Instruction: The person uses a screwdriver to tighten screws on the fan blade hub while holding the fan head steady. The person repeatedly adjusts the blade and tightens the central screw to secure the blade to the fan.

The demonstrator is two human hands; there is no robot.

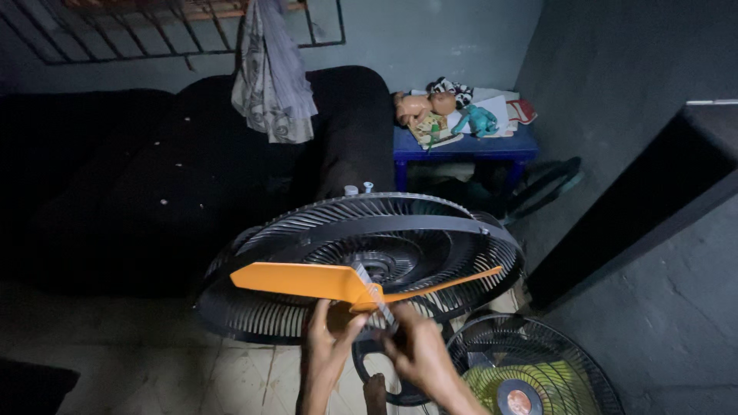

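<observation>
A black round fan grille [430, 230] stands tilted in front of me. Before it sits an orange fan blade [296, 280], its wings spread left and right. My left hand [327, 346] grips the blade's orange hub from below. My right hand [419, 350] pinches a thin metal tool or shaft [375, 296] at the hub's centre. Whether the blade sits on the motor shaft I cannot tell.
A second fan grille [538, 369] with a yellow-green blade lies at the lower right. A dark sofa [154, 177] with a hanging cloth [269, 77] fills the back. A blue table [461, 146] holds toys. A dark panel [646, 200] leans right.
</observation>
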